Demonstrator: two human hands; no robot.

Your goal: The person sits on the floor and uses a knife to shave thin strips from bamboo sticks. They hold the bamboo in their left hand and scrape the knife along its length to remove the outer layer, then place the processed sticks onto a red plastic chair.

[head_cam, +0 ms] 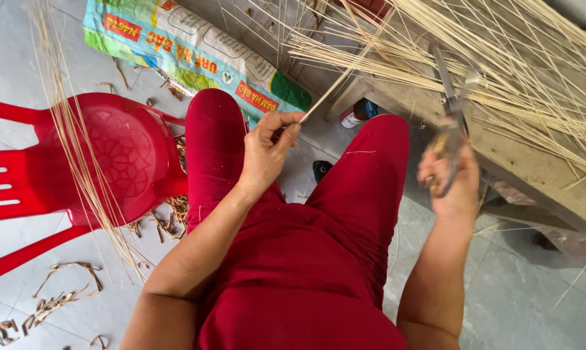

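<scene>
My left hand (267, 150) pinches the near end of a thin pale cane strip (325, 96) that runs up to the right into a large bundle of similar strips (500, 71). That bundle lies across a low wooden bench (539, 172). To the right, my right hand (454, 185) grips a pair of scissors (450, 116) with the blades pointing up toward the bundle; it is blurred. Both hands are above my knees, which are in red trousers.
A red plastic chair (105, 162) stands at the left with a sheaf of long cane strips (79, 155) draped over it. A printed woven sack (189, 55) lies on the tiled floor behind. Cane offcuts (53, 301) litter the floor. A small can (354, 116) sits under the bench.
</scene>
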